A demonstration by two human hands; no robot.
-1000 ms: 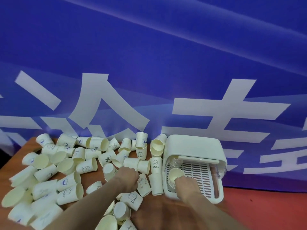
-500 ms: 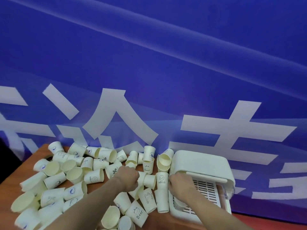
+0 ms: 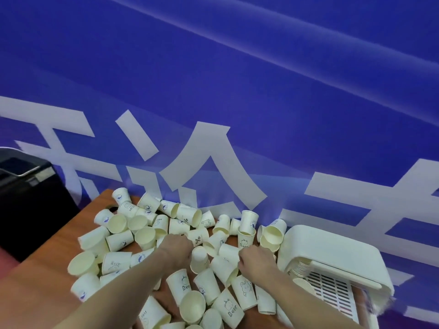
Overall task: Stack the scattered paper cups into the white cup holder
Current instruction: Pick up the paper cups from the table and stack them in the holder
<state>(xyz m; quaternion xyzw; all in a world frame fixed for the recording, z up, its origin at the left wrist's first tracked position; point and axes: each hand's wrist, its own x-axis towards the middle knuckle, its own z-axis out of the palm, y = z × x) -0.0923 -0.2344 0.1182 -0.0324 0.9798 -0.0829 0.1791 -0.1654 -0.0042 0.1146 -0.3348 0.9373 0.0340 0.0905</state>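
Several white paper cups (image 3: 142, 236) lie scattered on the brown table (image 3: 35, 288), some printed "Bear". The white cup holder (image 3: 332, 255) stands at the right, with a stack of nested cups (image 3: 299, 269) lying on its slotted tray (image 3: 332, 290). My left hand (image 3: 177, 251) is curled into the middle of the pile beside an upside-down cup (image 3: 199, 258); its fingertips are hidden. Just left of the holder, my right hand (image 3: 255, 262) curls its fingers round a cup lying on its side (image 3: 228, 251).
A blue banner (image 3: 237, 91) with large white characters hangs right behind the table. A black box (image 3: 26, 186) stands off the table's left edge. Cups crowd the space between my forearms and the near edge.
My right hand has left the holder's tray and moved left into the pile. My left hand stays curled among the cups. The view has swung left.
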